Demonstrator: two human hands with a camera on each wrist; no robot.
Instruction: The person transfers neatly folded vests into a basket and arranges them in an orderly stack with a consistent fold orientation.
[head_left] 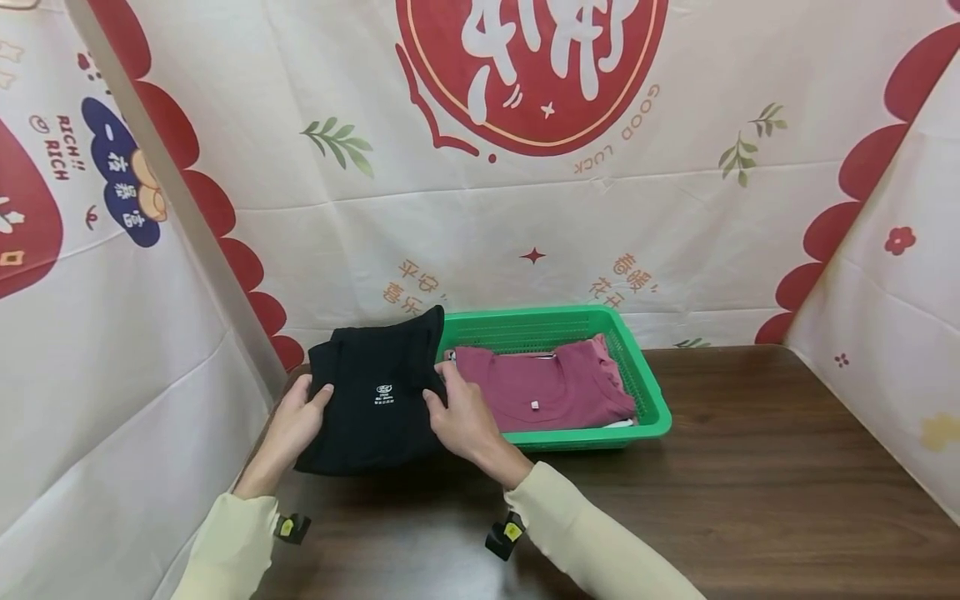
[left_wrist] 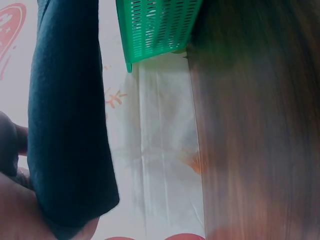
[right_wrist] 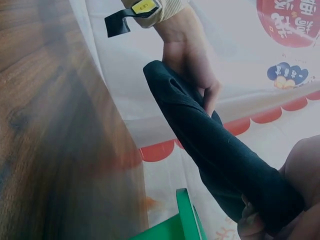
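Observation:
A folded black garment (head_left: 360, 429) with small white print hangs between both hands, lifted over the table's left part. My left hand (head_left: 291, 423) grips its left edge, thumb on top. On the opposite edge, my right hand (head_left: 467, 421) pinches the cloth near the basket's left end. Seen edge-on in the left wrist view, the garment (left_wrist: 70, 120) is a thick dark band raised off the table. The right wrist view has the garment (right_wrist: 215, 145) stretched between the left hand (right_wrist: 192, 60) and the right hand (right_wrist: 305, 190). Fingers underneath are partly hidden by the cloth.
A green plastic basket (head_left: 654, 404) stands against the back cloth, its left end covered by the black garment. Inside lies a folded mauve shirt (head_left: 592, 392) over other clothes. The dark wooden table (head_left: 780, 467) is bordered by printed white cloth walls (head_left: 465, 225).

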